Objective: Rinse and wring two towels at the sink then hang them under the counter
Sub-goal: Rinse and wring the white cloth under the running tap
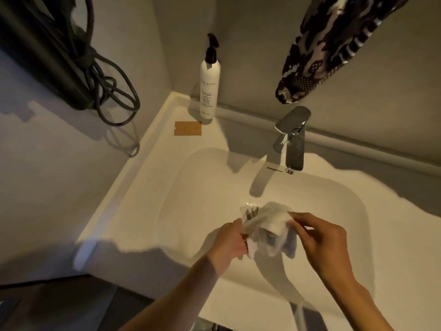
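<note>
Head cam: both hands are over the white sink basin [181,187], working a bunched white towel [267,225]. Left hand [229,242] is closed around its lower left end, right hand [322,237] pinches the upper right edge. Chrome faucet [292,139] sits just behind, pump bottle [209,89] in the corner.

My left hand [230,242] and right hand [325,244] are bare. I wear no rings, no watch and no gloves. My arms are bare too, with no sleeves showing.
</note>
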Available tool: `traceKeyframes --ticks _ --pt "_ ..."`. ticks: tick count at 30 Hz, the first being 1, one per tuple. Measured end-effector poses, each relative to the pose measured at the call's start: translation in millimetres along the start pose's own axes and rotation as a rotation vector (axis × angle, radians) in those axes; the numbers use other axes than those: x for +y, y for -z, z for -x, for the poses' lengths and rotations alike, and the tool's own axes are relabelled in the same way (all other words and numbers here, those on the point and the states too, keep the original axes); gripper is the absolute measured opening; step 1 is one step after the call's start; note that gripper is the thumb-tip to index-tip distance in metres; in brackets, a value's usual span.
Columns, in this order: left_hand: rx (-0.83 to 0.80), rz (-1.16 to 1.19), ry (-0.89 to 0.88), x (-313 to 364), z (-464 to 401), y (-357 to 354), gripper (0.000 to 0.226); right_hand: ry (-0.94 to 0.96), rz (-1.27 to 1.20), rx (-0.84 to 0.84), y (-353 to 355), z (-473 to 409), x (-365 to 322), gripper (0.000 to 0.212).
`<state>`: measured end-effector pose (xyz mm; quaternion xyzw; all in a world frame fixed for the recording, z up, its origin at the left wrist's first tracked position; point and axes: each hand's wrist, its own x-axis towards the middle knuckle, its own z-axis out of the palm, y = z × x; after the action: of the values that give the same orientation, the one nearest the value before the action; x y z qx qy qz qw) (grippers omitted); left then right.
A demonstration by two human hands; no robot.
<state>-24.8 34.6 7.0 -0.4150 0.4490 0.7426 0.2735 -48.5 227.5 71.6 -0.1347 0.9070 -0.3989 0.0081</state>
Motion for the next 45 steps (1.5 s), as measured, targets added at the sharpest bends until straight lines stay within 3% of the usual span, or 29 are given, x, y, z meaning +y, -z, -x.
traceKeyframes --ticks 3,6,8,11,13,16,21,25,27,29,31,33,34,36,38,40,43,45 --pt "-0.086 0.091 0.030 13.0 5.0 -5.4 0.032 0.088 0.090 -0.023 4.0 10.8 -16.6 0.031" --pt "0.063 -0.320 -0.082 28.0 8.2 -5.7 0.033 0.070 0.134 0.044 11.5 12.6 -29.3 0.035" --pt "0.158 -0.534 -0.259 40.8 12.1 -0.9 0.025 0.070 0.199 0.080 18.8 12.2 -35.3 0.041" --pt "0.253 -0.663 -0.604 69.7 29.8 4.9 0.012 0.081 0.309 0.119 31.6 12.4 -42.6 0.037" --pt "0.277 -0.674 -0.814 92.3 47.4 7.6 0.008 0.034 0.338 0.116 37.8 13.9 -45.0 0.052" --pt "0.151 -0.519 -0.920 121.4 73.1 1.3 0.010 -0.060 0.315 0.137 38.0 12.7 -39.8 0.040" --pt "-0.176 -0.549 -0.843 122.3 100.5 -43.4 0.012 -0.251 0.257 0.084 4.8 14.1 -3.0 0.035" --pt "-0.347 -0.564 -0.757 114.5 107.7 -68.3 0.015 -0.210 -0.078 -0.117 -3.9 8.5 -15.9 0.075" --pt "-0.439 -0.460 -0.727 120.0 115.2 -75.1 0.018 -0.169 -0.262 -0.089 -10.7 -1.6 -31.5 0.057" --pt "-0.495 -0.347 -0.739 131.3 123.3 -73.3 0.016 -0.234 -0.360 0.072 -18.2 -15.2 -40.9 0.027" --pt "-0.437 -0.274 -0.772 142.8 120.2 -54.4 0.020 -0.296 -0.413 0.194 -18.1 -28.1 -51.2 0.015" --pt "-0.217 -0.207 -0.777 142.5 101.8 -22.8 0.024 -0.300 -0.492 0.238 -9.6 -39.9 -65.8 0.013" --pt "-0.053 -0.193 -0.733 135.1 88.0 -8.3 0.028 -0.268 -0.515 0.226 -4.1 -44.6 -73.4 0.014" --pt "0.216 -0.215 -0.461 105.6 60.1 12.6 0.047 -0.177 -0.530 0.142 7.1 -49.5 -89.3 0.018" --pt "0.166 -0.038 -0.082 70.6 35.8 18.8 0.073 -0.127 -0.560 0.029 16.3 -51.4 -99.0 0.024" --pt "0.070 0.127 0.149 42.6 17.7 18.0 0.089 -0.170 -0.641 -0.057 22.4 -49.5 -104.6 0.030" --pt "-0.059 0.256 0.192 23.3 14.1 3.6 0.084 -0.249 -0.775 -0.100 28.2 -41.8 -104.5 0.034" --pt "-0.151 0.407 0.148 24.6 18.8 -6.3 0.078 -0.248 -0.691 -0.087 31.5 -38.0 -95.9 0.032"
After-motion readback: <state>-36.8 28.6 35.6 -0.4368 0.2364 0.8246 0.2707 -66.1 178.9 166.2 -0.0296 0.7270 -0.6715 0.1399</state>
